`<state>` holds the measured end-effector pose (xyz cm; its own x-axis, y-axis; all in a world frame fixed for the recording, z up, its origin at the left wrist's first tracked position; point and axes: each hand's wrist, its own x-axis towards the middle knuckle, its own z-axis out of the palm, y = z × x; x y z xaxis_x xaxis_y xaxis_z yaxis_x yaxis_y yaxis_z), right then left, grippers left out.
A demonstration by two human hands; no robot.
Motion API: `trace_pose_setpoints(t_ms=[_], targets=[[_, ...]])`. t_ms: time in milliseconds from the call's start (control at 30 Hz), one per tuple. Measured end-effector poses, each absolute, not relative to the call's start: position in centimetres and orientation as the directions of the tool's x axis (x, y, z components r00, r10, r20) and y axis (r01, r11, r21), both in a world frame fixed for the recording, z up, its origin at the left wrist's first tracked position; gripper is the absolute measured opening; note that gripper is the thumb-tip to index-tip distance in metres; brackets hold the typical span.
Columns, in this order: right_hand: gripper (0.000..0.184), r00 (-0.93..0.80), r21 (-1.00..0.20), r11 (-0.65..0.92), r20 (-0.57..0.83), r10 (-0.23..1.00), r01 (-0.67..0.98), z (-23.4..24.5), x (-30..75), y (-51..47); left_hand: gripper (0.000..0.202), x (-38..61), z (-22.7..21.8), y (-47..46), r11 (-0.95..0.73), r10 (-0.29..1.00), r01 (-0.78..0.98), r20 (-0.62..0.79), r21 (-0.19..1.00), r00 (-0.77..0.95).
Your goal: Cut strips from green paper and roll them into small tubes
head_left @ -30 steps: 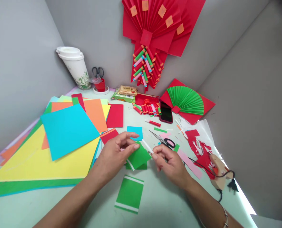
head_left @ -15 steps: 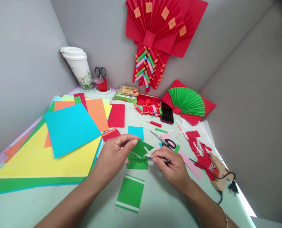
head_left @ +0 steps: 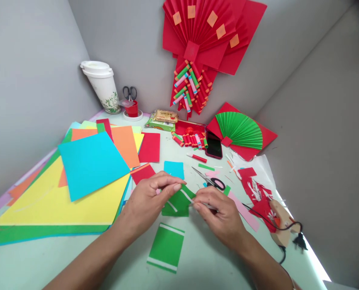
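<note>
both hands have drawn together: left hand (head_left: 151, 197) pinches a green paper piece (head_left: 178, 201) by its top edge, right hand (head_left: 220, 211) presses a thin white stick (head_left: 203, 206) against its right side, rolling apparently underway.

The green piece (head_left: 179, 200) pinched in the left hand's (head_left: 146, 201) grip is matt paper with white strips. In the right hand's (head_left: 220, 213) grip lies a thin stick (head_left: 205, 206), perhaps smooth plastic. Just beyond them, scissors (head_left: 209, 180) show shiny metal blades and glossy black handles. The surface (head_left: 197, 257) looks smooth and matt.
</note>
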<state>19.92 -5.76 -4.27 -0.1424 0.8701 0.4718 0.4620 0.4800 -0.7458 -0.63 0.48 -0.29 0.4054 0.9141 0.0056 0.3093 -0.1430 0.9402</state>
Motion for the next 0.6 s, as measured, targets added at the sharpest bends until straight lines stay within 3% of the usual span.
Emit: trace_pose_setpoints(t_ms=[600], targets=[[0.010,-0.110,-0.756,0.455,0.461,0.881,0.471,-4.43,19.94,-5.43,0.028,-0.80,-0.31,0.30,-0.094,0.880,0.275,-0.049,0.957,0.472]])
